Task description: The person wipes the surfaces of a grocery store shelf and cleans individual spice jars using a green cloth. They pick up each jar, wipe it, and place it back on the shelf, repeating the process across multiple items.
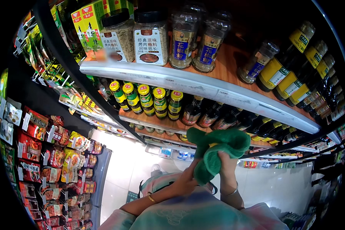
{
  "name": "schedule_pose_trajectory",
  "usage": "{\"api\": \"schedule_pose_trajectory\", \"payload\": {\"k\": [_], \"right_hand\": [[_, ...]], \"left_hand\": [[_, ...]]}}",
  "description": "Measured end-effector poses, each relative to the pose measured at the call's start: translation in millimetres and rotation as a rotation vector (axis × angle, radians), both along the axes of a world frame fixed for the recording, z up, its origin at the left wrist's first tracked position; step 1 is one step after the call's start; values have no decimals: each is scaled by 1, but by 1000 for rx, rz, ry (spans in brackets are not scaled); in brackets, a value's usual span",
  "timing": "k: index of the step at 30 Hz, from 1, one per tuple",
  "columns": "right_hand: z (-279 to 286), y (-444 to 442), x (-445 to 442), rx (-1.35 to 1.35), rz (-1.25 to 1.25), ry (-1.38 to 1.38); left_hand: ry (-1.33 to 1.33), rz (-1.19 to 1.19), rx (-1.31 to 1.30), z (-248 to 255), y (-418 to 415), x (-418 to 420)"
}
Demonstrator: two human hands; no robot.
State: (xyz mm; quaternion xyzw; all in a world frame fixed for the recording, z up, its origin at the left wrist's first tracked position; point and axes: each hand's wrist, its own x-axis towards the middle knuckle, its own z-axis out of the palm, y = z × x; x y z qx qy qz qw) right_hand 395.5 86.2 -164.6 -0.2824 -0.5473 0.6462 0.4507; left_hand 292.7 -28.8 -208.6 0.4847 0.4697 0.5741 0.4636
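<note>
Both hands hold a bunched green cloth [227,141], which looks like a thick towel, in front of the shelves. My left hand [187,178] grips its lower left part, with the fingers partly hidden by the cloth. On the right side, my right hand [227,164] has its thumb laid over the near fold. A small patch of yellow [214,145] shows between the folds; what it belongs to cannot be told. Beyond the cloth, dark sauce bottles [208,117] and yellow-lidded glass jars [160,102] line a wooden middle shelf [149,119].
The top shelf's pale front rail [198,83] curves across the view. Above it stand black-lidded seasoning jars [151,40], spice shakers [207,51] and dark bottles with yellow labels [273,72]. Hanging food packets [53,158] fill a rack at left. White floor tiles [123,169] lie below.
</note>
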Motion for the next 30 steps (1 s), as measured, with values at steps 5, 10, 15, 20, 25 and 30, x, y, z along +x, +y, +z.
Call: {"api": "schedule_pose_trajectory", "payload": {"k": [5, 10, 15, 20, 25, 30], "right_hand": [[6, 0, -12, 196, 249, 18], [21, -6, -16, 234, 250, 84], [19, -2, -22, 18, 136, 485], [17, 1, -16, -147, 74, 593], [19, -23, -15, 299, -29, -247], [26, -19, -23, 234, 157, -217]], "left_hand": [[153, 3, 41, 2, -4, 5], [90, -44, -40, 5, -5, 6], [141, -56, -36, 11, -3, 4], [228, -74, -8, 4, -2, 4], [567, 19, 89, -5, 0, 4], [634, 136, 106, -15, 0, 3]]}}
